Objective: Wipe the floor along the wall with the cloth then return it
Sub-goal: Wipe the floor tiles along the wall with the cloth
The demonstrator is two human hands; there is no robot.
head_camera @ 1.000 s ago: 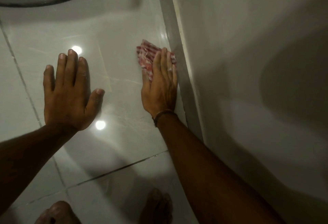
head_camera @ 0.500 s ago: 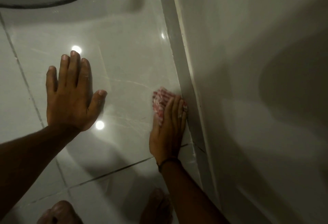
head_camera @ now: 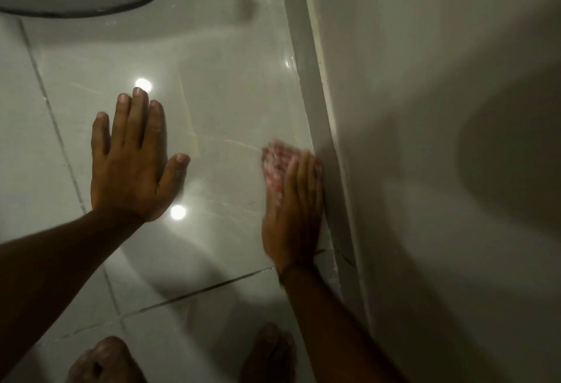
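Glossy grey floor tiles (head_camera: 230,103) meet the pale wall (head_camera: 425,109) at a skirting strip (head_camera: 318,127), and along that edge the right hand (head_camera: 293,215) has drawn back toward the person since a second ago, so the wiping stroke is mid-run and the return of the cloth is not yet due. Left hand (head_camera: 133,167) lies open and flat on the tile as a prop; the right presses flat, fingers together, on the red-and-white cloth (head_camera: 273,164), blurred, beside the skirting. No container is in view.
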